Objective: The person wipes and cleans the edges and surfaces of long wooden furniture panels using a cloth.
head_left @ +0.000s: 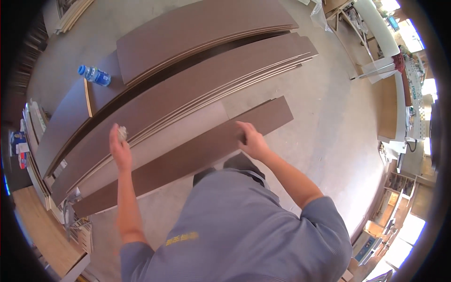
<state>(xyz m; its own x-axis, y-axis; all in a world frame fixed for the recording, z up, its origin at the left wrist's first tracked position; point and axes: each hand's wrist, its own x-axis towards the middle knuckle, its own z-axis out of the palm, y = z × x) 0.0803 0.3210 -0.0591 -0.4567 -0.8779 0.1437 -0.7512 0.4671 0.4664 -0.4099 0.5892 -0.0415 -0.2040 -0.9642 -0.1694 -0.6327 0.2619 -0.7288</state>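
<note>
A: What lies at the far left of the view?
B: A blue-capped plastic bottle (94,75) rests on a dark brown panel stack (70,122), at about ten o'clock from the person's left hand.

A: And that left hand?
B: The left hand (120,145) is raised over the lower edge of the long middle stack of brown boards (197,94), its fingers closed round a small pale object (122,133) whose kind cannot be told.

A: What lies between the two hands?
B: A single long brown board (188,157) lies flat on the grey floor (324,122), running from eight o'clock to two o'clock, just beside the middle stack.

A: The right hand?
B: The right hand (251,140) rests on that board's near edge with its fingers curled over it; whether it grips firmly I cannot tell. A further stack (202,28) lies at twelve o'clock.
</note>
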